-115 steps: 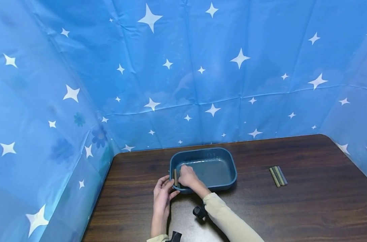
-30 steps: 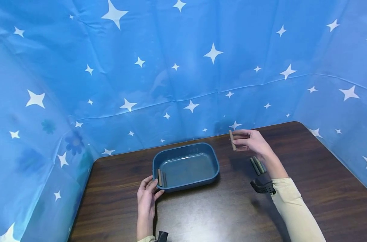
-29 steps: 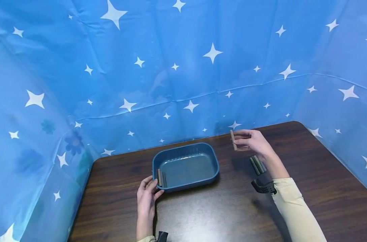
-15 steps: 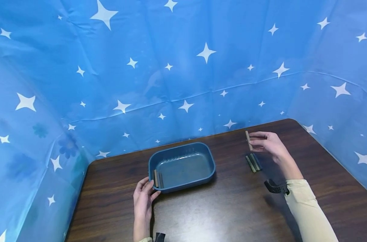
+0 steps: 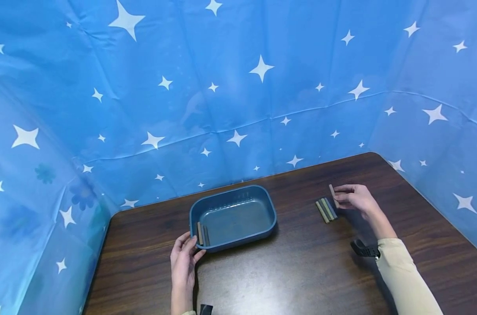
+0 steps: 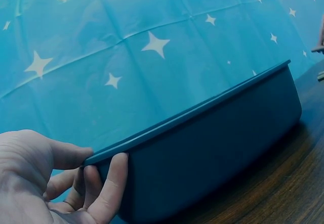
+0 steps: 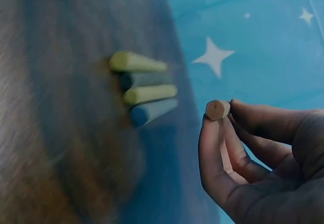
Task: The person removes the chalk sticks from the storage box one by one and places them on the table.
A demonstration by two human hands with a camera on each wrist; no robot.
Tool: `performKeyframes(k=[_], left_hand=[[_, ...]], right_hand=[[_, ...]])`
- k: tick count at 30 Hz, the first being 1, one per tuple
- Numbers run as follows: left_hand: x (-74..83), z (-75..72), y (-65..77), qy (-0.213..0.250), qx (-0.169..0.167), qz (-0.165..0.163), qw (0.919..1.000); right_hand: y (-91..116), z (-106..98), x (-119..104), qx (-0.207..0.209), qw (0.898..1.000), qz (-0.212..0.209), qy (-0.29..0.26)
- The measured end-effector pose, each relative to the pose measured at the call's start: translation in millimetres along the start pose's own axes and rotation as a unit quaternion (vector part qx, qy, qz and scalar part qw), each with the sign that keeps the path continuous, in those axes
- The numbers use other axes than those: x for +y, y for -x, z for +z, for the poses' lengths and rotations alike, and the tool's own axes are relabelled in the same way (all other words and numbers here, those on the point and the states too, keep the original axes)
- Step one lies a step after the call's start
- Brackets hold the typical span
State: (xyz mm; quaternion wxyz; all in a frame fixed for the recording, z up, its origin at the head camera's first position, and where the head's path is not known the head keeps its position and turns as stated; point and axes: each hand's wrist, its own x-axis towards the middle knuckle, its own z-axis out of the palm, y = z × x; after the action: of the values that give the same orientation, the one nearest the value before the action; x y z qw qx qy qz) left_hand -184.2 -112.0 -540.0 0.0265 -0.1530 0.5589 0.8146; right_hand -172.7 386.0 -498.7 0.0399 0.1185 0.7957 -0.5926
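My right hand (image 5: 358, 199) pinches a brownish chalk stick (image 5: 334, 196) between thumb and fingers, just right of a row of several chalk sticks (image 5: 326, 210) on the table. Up close in the right wrist view, the held chalk stick (image 7: 217, 110) points its round end at the camera; the row is yellow, dark, yellow and blue. At its near left corner, the blue plastic basin (image 5: 242, 238) is gripped by my left hand (image 5: 183, 258). In the left wrist view, thumb and fingers hold the basin's rim (image 6: 187, 114). Brown and dark chalk sticks (image 5: 200, 233) lie inside along the left wall.
The dark wood-grain table (image 5: 285, 271) reaches back to a blue star-patterned cloth (image 5: 222, 105), which also hangs at both sides. Black wrist-worn devices show on the right wrist (image 5: 366, 249) and at the left wrist (image 5: 206, 309).
From inside the basin, my right hand has moved right, then carried the brownish chalk stick over and past the row, and lowered it at the row's right side. The left hand stays on the basin.
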Motion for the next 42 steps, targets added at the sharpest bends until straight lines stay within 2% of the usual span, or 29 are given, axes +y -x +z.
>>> performKeyframes(k=[6, 16, 29, 33, 37, 42], left_hand=[[-0.5, -1.9, -0.7, -0.003, 0.006, -0.004, 1.0000], [-0.7, -2.0, -1.7, 0.005, 0.002, 0.001, 1.0000], [0.8, -1.7, -3.2, -0.007, 0.003, 0.003, 1.0000], [1.0, -1.9, -2.7, -0.007, 0.002, 0.005, 1.0000], [1.2, -1.9, -1.5, -0.006, 0.000, 0.008, 1.0000], [0.6, -2.3, -1.5, -0.004, -0.003, 0.006, 1.0000]], right_hand=[[0.0, 3.3, 14.2, 0.015, 0.997, 0.003, 0.075], [-1.8, 13.2, 25.4, 0.043, 0.981, -0.026, 0.187], [-4.3, 17.5, 23.3, 0.055, 0.979, -0.023, 0.196], [-5.8, 18.7, 19.3, 0.071, 0.976, -0.028, 0.204], [-5.7, 23.9, 8.4, 0.098, 0.971, -0.046, 0.214], [-0.4, 38.3, -14.8, 0.118, 0.970, -0.085, 0.195]])
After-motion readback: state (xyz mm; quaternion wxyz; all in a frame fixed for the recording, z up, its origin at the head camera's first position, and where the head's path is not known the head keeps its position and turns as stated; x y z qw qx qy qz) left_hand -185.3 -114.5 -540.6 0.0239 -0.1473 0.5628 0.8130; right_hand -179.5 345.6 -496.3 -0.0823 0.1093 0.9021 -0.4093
